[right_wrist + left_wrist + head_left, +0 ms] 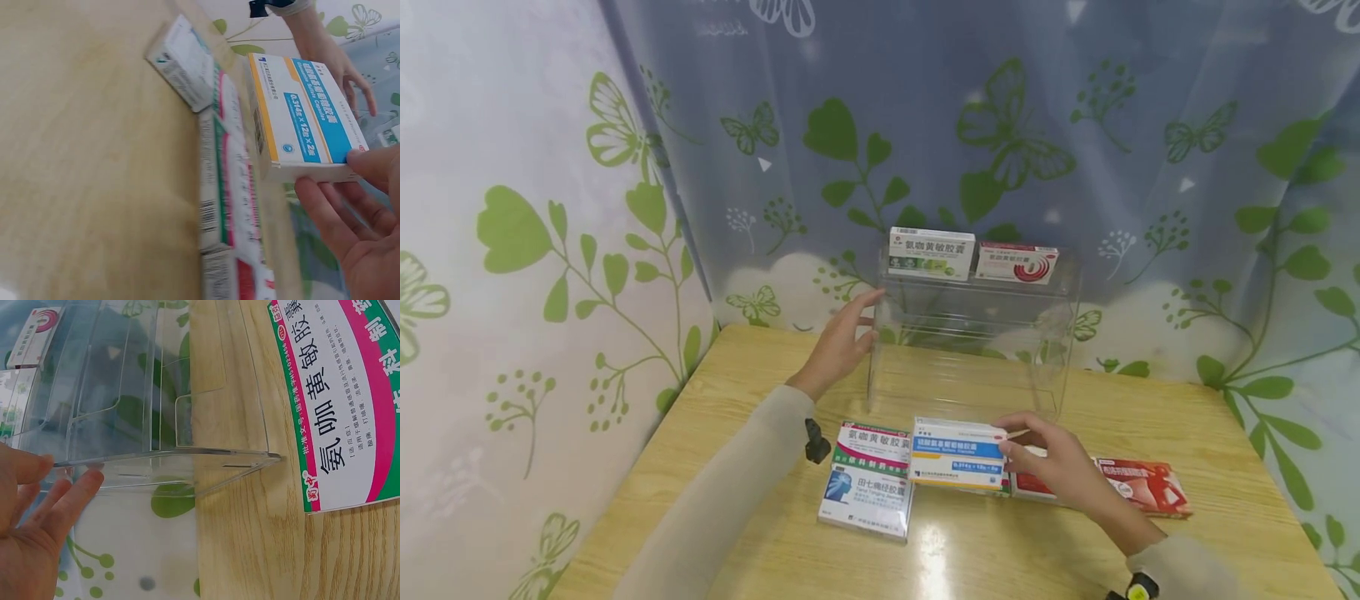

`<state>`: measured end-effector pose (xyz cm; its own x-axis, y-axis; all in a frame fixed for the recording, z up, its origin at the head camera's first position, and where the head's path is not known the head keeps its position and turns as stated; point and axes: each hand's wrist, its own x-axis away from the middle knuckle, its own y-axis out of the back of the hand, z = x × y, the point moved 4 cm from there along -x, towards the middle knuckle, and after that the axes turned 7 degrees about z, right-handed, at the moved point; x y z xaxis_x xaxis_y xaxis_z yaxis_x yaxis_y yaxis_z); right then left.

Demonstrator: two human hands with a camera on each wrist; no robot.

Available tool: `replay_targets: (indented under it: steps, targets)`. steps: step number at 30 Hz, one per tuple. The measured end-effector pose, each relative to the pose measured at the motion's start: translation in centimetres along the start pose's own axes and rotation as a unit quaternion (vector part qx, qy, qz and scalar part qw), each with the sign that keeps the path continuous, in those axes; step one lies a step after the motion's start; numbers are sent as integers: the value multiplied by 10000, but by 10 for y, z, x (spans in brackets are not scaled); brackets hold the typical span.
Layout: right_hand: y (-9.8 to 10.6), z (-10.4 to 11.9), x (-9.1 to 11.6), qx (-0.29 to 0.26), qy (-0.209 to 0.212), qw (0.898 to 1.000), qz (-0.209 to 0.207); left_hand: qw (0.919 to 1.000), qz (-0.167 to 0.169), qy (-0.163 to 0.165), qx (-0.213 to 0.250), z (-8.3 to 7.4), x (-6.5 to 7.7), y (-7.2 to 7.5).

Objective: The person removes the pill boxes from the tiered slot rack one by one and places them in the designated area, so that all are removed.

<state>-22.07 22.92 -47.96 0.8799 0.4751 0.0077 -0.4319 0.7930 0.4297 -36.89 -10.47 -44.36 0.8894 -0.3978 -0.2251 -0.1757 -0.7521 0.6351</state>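
Note:
My right hand (1051,460) pinches a white medicine box (958,454) with blue and orange bands by its right end. In the right wrist view this box (303,112) is raised above a row of other boxes. My left hand (842,343) reaches to the left side of a clear acrylic display stand (977,325). Seen from the left wrist, the fingertips (92,478) touch the edge of the stand's side panel, fairly straight. A green-and-white box (931,255) and a red-and-white box (1017,263) stand on the top tier.
A pink-and-green box (872,450) and a white-blue box (867,502) lie in front of the stand. A red box (1146,486) lies at the right, with another partly hidden behind my right hand. Patterned curtains (760,183) hang behind the wooden table (760,533).

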Motion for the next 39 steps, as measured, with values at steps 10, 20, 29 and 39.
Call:
replay_targets:
  steps: [10, 20, 29, 39]
  targets:
    - [-26, -31, 21, -983, -617, 9906, 728, 10000, 36, -19, 69, 0, -1, 1]
    - [-36, -43, 29, -1154, -1008, 9855, 734, 10000, 48, 15, 6, 0, 0, 1]
    - [-40, -52, 32, -1089, -728, 9887, 726, 10000, 46, 53, 4, -4, 1, 2]
    - [-41, -48, 34, 96, 64, 9978, 645, 9999, 64, 92, 2, -4, 0, 1]
